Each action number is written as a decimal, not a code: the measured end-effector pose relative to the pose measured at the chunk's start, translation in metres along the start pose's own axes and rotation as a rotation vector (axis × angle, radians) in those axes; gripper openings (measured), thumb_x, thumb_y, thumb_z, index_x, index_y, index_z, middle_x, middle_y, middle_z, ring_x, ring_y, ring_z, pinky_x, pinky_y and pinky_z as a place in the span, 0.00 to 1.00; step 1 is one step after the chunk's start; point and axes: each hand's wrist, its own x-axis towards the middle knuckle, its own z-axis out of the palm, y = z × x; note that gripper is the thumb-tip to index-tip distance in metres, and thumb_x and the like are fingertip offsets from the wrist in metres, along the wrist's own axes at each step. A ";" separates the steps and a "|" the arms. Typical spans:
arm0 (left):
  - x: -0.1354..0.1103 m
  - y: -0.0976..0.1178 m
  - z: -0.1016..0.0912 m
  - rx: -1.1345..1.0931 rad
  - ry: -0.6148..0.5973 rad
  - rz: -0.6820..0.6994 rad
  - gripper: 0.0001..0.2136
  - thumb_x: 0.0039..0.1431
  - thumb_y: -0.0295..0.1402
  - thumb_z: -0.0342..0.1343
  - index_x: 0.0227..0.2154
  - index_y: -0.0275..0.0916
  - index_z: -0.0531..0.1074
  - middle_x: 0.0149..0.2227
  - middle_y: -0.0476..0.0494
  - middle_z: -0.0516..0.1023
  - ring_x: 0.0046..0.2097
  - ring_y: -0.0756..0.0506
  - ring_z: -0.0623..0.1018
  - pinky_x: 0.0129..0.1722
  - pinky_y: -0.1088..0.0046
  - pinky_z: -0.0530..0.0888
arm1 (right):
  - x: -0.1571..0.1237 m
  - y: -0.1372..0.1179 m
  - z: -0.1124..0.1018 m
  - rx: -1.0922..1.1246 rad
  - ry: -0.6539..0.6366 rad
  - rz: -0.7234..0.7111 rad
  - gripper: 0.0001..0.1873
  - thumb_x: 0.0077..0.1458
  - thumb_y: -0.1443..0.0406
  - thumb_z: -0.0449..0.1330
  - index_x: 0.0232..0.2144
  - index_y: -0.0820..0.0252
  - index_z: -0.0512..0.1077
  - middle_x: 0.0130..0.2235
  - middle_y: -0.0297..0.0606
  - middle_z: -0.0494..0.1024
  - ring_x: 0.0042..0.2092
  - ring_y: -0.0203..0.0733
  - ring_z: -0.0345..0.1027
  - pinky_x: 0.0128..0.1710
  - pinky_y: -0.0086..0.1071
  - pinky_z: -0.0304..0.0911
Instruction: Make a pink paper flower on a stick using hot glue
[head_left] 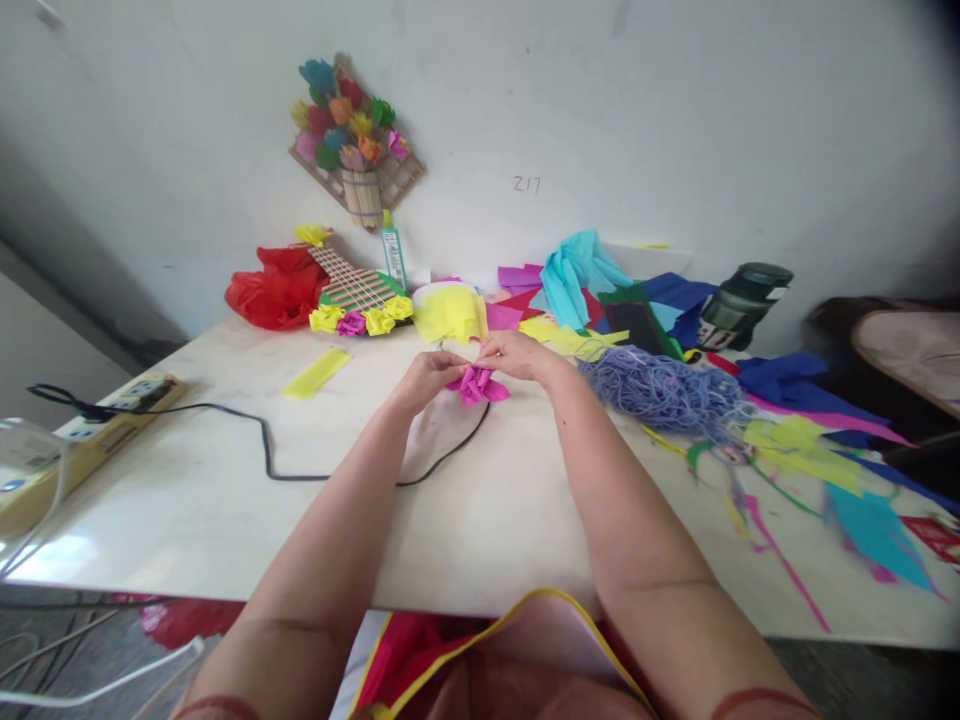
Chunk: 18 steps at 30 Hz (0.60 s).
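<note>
A pink crepe-paper flower (475, 386) is held over the middle of the table, its ruffled petals facing me. My left hand (433, 378) pinches it from the left side. From the right, my right hand (513, 357) grips its upper part with fingers pressed together. The fingertips of both hands nearly meet behind the bloom, and its base is hidden by them. Beyond the hands lie yellow paper pieces (452, 315). A small guitar-shaped craft (356, 290) edged with yellow and pink paper flowers rests behind my left hand.
Purple-blue string (664, 392) lies tangled right of my right arm, near coloured paper scraps (877, 530). A dark bottle (744, 305) stands at the back right. A black cable (266, 450) runs from the power strip (97, 435) beneath my hands. A flower craft (360, 140) leans on the wall.
</note>
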 end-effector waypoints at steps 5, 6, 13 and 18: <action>-0.001 0.001 0.000 -0.052 -0.007 -0.014 0.13 0.36 0.37 0.70 0.24 0.33 0.78 0.22 0.47 0.76 0.25 0.52 0.69 0.28 0.75 0.65 | -0.003 -0.008 -0.005 -0.045 0.036 0.025 0.10 0.57 0.63 0.60 0.30 0.58 0.80 0.40 0.38 0.80 0.42 0.38 0.71 0.39 0.27 0.59; -0.001 0.001 0.000 -0.088 -0.015 -0.028 0.13 0.37 0.37 0.70 0.24 0.33 0.78 0.22 0.47 0.76 0.25 0.52 0.69 0.28 0.75 0.65 | -0.003 -0.010 -0.006 -0.049 0.044 0.033 0.09 0.57 0.63 0.60 0.30 0.58 0.80 0.42 0.38 0.80 0.42 0.38 0.71 0.39 0.27 0.59; 0.000 -0.001 0.002 -0.315 -0.009 -0.145 0.10 0.39 0.31 0.68 0.24 0.31 0.77 0.24 0.44 0.76 0.26 0.51 0.72 0.29 0.75 0.68 | -0.005 -0.013 -0.009 0.000 0.068 0.052 0.06 0.52 0.65 0.63 0.28 0.58 0.81 0.41 0.36 0.79 0.39 0.37 0.71 0.35 0.28 0.59; 0.001 0.000 0.003 -0.426 0.029 -0.236 0.03 0.45 0.27 0.63 0.24 0.31 0.77 0.26 0.42 0.78 0.27 0.50 0.75 0.30 0.74 0.72 | -0.003 -0.010 -0.007 0.054 0.070 -0.005 0.06 0.51 0.66 0.64 0.27 0.61 0.81 0.38 0.36 0.78 0.38 0.36 0.71 0.35 0.28 0.58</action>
